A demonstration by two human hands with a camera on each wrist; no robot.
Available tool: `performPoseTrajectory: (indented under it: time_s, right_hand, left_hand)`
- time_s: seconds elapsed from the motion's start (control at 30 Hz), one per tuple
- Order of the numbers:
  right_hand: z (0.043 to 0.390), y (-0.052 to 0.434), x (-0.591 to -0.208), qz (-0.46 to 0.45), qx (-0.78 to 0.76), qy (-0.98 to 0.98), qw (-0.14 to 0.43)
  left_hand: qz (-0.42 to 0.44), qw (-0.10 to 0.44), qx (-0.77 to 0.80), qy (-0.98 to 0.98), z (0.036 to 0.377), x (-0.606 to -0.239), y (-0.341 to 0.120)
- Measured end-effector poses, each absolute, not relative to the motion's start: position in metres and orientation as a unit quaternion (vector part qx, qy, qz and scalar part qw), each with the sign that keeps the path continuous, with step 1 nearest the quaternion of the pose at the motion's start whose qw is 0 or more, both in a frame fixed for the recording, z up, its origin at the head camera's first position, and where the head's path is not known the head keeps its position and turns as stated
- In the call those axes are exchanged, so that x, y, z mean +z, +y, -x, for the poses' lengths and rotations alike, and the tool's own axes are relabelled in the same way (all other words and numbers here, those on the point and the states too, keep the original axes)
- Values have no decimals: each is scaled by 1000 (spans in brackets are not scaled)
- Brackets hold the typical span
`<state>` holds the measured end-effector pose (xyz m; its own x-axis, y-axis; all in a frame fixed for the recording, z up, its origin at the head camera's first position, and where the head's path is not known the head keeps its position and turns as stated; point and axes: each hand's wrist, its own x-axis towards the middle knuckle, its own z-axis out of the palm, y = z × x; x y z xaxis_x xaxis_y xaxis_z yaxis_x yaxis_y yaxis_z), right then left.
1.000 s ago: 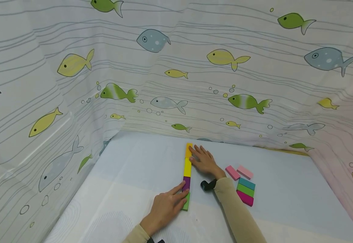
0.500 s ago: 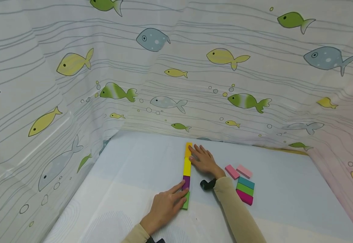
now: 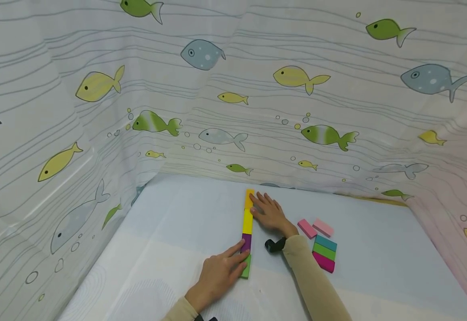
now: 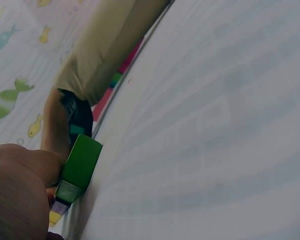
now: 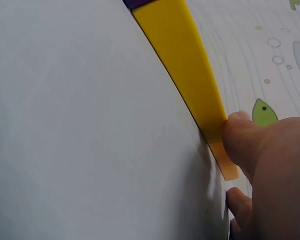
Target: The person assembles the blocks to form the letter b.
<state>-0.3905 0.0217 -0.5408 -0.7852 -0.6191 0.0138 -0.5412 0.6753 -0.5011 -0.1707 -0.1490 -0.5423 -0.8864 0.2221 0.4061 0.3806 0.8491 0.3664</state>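
Four-sided flat blocks lie end to end in a line running away from me: an orange block (image 3: 249,198) farthest, a yellow block (image 3: 248,221), a purple block (image 3: 246,237), and a green block (image 3: 245,270) nearest. My left hand (image 3: 218,273) rests its extended fingers on the purple and green blocks, partly covering both. At the far end, my right hand (image 3: 271,214) lies to the right of the line, its fingertips and thumb against the orange block's side. The right wrist view shows the thumb (image 5: 242,140) touching where the yellow and orange blocks meet.
Right of my right forearm lie two pink blocks (image 3: 307,228), with a teal block (image 3: 326,242), a lime block (image 3: 324,251) and a magenta block (image 3: 324,261) side by side. A fish-patterned curtain (image 3: 257,116) encloses the white tabletop (image 3: 185,209).
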Motion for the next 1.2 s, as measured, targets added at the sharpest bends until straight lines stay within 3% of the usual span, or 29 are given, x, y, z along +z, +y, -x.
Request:
performPoseTrajectory:
  time_s: [0.3,0.6,0.87,1.2]
  right_hand:
    - [386,28,-540,313,-255,911,87]
    - [402,66,-519,276,-367,869,187]
    - [396,136,-489,183,-367,909,78]
    - [378,201,-471,101,-305,939,122]
  left_hand:
    - [159,168,-237,-943,168,-543,-145]
    - [163,201,-233,-937,171,-544,-145]
    - [163,202,-233,-937,171,-546,-146]
    - [164,214,-230,-935,171,-547,-148]
